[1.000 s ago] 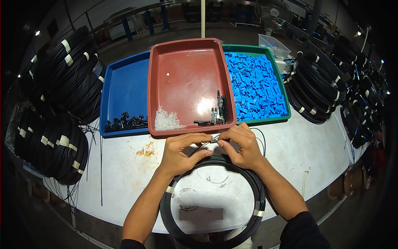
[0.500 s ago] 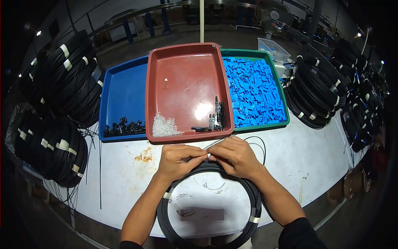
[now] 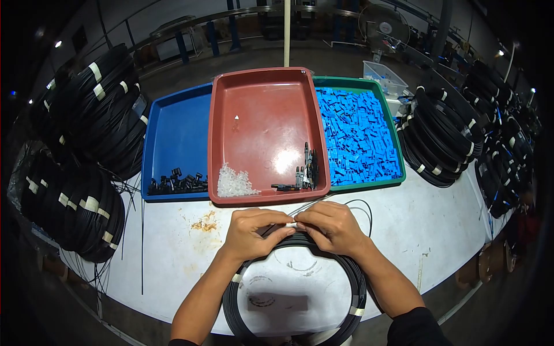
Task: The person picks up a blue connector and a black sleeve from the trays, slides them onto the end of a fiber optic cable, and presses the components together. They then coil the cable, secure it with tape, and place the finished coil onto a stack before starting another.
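Note:
My left hand [image 3: 257, 232] and my right hand [image 3: 330, 226] meet over the top of a coil of black cable [image 3: 232, 308]. A small white piece [image 3: 291, 224] shows between the fingertips. My left thumb and index finger pinch it. My right fingers are closed right against it, and what they grip is mostly hidden. A loose black cable end [image 3: 370, 214] loops out behind my right hand. The coil lies on the white table, bound with pale tape [image 3: 356, 312].
A red tray [image 3: 262, 135] holds clear plastic pieces [image 3: 235, 181] and black connectors [image 3: 310, 167]. Beside it are a blue tray [image 3: 179, 127] with black parts [image 3: 179, 183] and a green tray [image 3: 398, 180] of blue clips [image 3: 358, 135]. Cable coils [image 3: 75, 207] stand left, more coils [image 3: 441, 138] right.
The view has shifted, so trays and coil sit slightly lower in the picture. Both hands stay together at the coil's top, and more of the white piece shows between my fingertips.

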`<state>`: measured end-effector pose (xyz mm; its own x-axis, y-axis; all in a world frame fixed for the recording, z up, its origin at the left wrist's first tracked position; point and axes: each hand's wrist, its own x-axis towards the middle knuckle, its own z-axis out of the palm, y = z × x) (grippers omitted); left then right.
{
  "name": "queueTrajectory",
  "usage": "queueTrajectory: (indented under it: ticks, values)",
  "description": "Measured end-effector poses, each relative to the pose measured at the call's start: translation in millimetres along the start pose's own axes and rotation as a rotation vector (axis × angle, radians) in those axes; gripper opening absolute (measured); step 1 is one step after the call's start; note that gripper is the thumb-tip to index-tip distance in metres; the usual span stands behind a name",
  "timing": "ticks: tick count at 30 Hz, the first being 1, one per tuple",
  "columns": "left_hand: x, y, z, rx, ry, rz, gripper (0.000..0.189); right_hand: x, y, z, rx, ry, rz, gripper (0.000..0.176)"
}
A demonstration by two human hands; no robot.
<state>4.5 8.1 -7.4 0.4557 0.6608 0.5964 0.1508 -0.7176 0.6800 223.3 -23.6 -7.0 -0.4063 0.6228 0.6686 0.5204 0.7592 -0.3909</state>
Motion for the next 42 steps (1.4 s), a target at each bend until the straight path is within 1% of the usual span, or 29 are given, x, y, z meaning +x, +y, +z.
queueTrajectory:
  ticks: [2,4,5,7,8,10,11,13,14,15,17,18,21,24,27,31,34,36,37,39,40,42]
  values:
    - [-1,-1,-4,0.014,0.095,-0.053,0.017,0,0,-1,0.007,-0.001,0.023,0.02]
    - [1,-5,-7,0.02,0.166,-0.126,0.016,0,0,-3,-0.006,-0.022,0.018,0.019]
    - [6,-9,-8,0.057,0.17,-0.124,0.016,0,0,-3,-0.016,-0.041,0.016,0.019]
    - [22,-4,-18,0.132,0.079,-0.211,0.017,0,-1,-2,-0.007,-0.032,0.017,0.018]
    - [29,-9,-22,0.134,0.075,-0.201,0.017,-1,-1,-2,-0.003,-0.024,0.033,0.015]
    - [47,-22,-26,0.315,-0.15,-0.125,0.017,-2,1,-1,0.006,-0.017,0.054,0.013]
    - [54,-24,-26,0.313,-0.142,-0.119,0.017,-2,0,-1,0.01,-0.011,0.059,0.013]
    - [67,-28,-24,0.482,-0.296,-0.033,0.017,-2,0,0,0.016,-0.021,0.075,0.012]
    - [72,-34,-23,0.508,-0.336,-0.001,0.017,-1,1,0,0.006,-0.019,0.052,0.011]
    - [79,-35,-24,0.507,-0.336,-0.003,0.017,-1,1,-1,0.006,-0.02,0.052,0.011]
    - [97,-37,-24,0.551,-0.59,-0.109,0.019,-4,4,0,0.026,-0.069,0.094,0.01]
    - [103,-38,-24,0.547,-0.596,-0.112,0.019,-5,5,0,0.022,-0.069,0.097,0.01]
    - [114,-46,-22,0.593,-0.703,-0.027,0.02,-3,5,0,0.027,-0.081,0.113,0.009]
    - [120,-57,-15,0.496,-0.688,0.014,0.021,-1,5,-1,0.018,-0.083,0.111,0.009]
    - [123,-64,-7,0.512,-0.701,0.047,0.021,-1,6,-2,0.013,-0.099,0.116,0.01]
    - [127,-70,-3,0.464,-0.744,-0.007,0.021,1,5,-1,0.057,-0.075,0.158,0.009]
    - [126,-76,2,0.428,-0.73,-0.018,0.021,2,4,-3,0.049,-0.078,0.166,0.008]
    - [123,-76,6,0.405,-0.64,-0.007,0.019,1,4,-2,0.032,-0.084,0.157,0.009]
    - [122,-76,7,0.404,-0.638,-0.002,0.019,0,4,-3,0.028,-0.083,0.155,0.009]
    - [120,-77,9,0.442,-0.6,0.103,0.012,0,4,-2,0.022,-0.071,0.145,0.009]
    - [119,-79,10,0.443,-0.598,0.107,0.012,1,3,-3,0.018,-0.07,0.142,0.009]
    - [117,-84,10,0.364,-0.509,0.2,0.01,0,3,-3,0.017,-0.069,0.145,0.009]
